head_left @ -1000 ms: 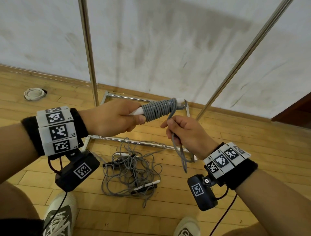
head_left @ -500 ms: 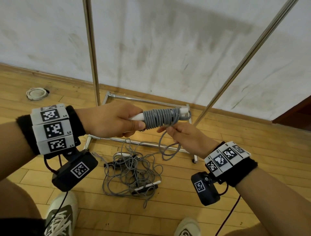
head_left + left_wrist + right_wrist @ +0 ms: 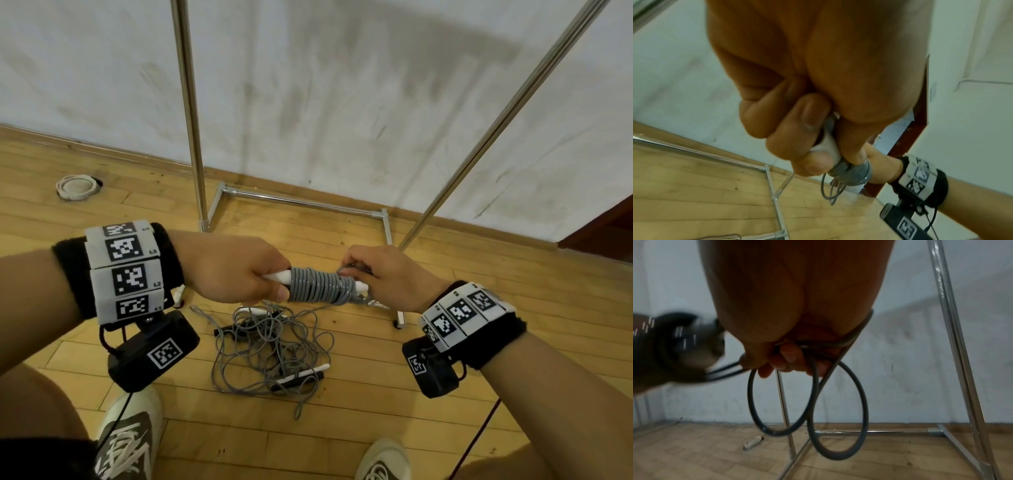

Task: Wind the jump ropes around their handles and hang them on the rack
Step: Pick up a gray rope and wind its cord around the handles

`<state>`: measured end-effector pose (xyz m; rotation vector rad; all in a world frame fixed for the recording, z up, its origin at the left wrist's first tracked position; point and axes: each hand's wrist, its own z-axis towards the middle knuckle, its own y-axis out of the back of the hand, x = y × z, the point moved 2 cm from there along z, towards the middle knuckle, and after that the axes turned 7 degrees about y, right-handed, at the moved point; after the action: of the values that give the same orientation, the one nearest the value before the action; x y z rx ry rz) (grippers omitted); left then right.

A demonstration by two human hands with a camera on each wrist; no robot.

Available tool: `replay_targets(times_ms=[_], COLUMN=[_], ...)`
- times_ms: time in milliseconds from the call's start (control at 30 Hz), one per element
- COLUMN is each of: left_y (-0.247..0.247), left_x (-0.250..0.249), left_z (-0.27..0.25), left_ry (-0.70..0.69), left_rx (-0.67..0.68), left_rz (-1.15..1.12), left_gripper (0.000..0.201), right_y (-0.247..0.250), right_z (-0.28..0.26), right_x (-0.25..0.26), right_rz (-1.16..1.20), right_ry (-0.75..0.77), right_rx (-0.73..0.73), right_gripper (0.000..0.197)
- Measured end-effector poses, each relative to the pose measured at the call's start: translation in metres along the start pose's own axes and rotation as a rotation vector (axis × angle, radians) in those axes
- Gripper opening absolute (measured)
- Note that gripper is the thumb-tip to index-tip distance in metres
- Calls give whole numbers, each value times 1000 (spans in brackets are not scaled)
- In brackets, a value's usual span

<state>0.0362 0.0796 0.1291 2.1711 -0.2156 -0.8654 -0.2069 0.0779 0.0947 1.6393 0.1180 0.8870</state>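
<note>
My left hand grips the white handles of a jump rope, with grey rope coiled tightly around them. In the left wrist view the fingers curl round the white handle and the coil sits just past them. My right hand pinches the rope's loose end at the right end of the coil. Two short loops of grey rope hang from its fingers in the right wrist view. Other jump ropes lie tangled on the floor below.
The metal rack stands ahead against the wall, with a left upright, a slanting right upright and a low base bar. A white ring lies on the wood floor at far left. My shoes are at the bottom edge.
The long hanging tail of rope has been wound up, leaving only short loops. My right hand moved up to the right end of the coil. Both hands sit lower in view.
</note>
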Motion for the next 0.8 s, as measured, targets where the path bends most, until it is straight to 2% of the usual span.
replay_targets(times_ms=[100,233,333,467,533,633,800], left_y=[-6,-13,-15,-12,-9,-6,-4], left_x=[-1,-4,-5,-3,-3,-2,3], left_z=[6,12,15,21,24,27,27], left_ry=[11,35,64,134,147,135,99], left_rx=[24,81,83,-54,-155,-263,-261], left_rz=[133,225,279,416,440,277,-179], left_gripper=[26,27,25,23,26,27,25], right_y=[5,4,3,7,7,3,11], right_z=[0,2,1,0,0,2,4], right_x=[8,17,19,21,21,22,26], right_rz=[58,-60,-91,-31,42,72,-145], right_ry=[10,15,-12,-83,-128,-157,-31], right_rx=[27,165,185,96,35,-90,-361], right_gripper=[9,18,18,15,21,37,36])
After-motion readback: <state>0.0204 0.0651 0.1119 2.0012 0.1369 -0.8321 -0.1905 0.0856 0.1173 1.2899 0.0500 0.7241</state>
